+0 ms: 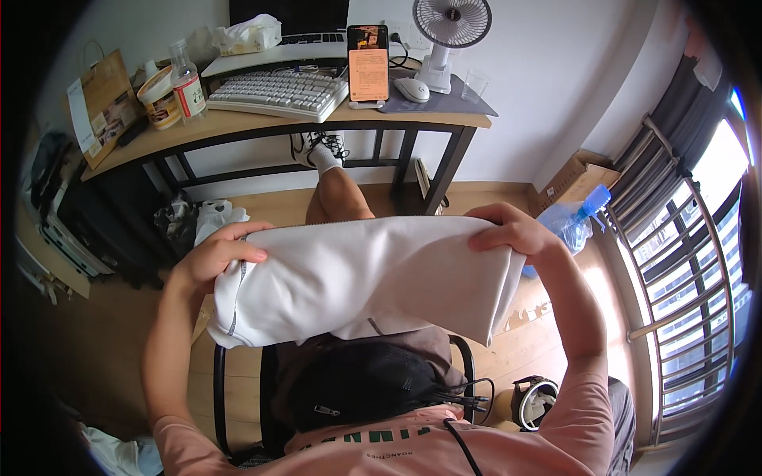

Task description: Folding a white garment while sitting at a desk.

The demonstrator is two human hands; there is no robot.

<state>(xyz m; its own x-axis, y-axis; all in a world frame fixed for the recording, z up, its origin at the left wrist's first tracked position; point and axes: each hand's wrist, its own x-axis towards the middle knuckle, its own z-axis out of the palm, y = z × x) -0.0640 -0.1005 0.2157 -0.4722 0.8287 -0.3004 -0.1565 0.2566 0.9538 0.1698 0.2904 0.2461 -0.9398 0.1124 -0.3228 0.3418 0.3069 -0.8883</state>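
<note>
A folded white cloth garment (pixel 369 268) with dark stitching along its seams stretches between my hands above my lap. My left hand (pixel 223 253) grips its left end, thumb on the near face and fingers over the upper edge. At the upper right corner my right hand (pixel 509 232) pinches the fabric in the same way. The lower edge hangs loose and wavy, with its right corner drooping lowest. Behind the cloth, part of my crossed legs is hidden. A black pouch (pixel 363 381) with cables lies against my waist, below the cloth.
Ahead stands a desk (pixel 238 131) with a keyboard (pixel 280 89), a phone (pixel 368 65) on a stand, a mouse (pixel 412 90), a fan (pixel 443 47) and a glass bottle (pixel 188 89). Chair armrests (pixel 220 398) flank me. A water jug (pixel 565 229) and barred window (pixel 684 285) are rightward.
</note>
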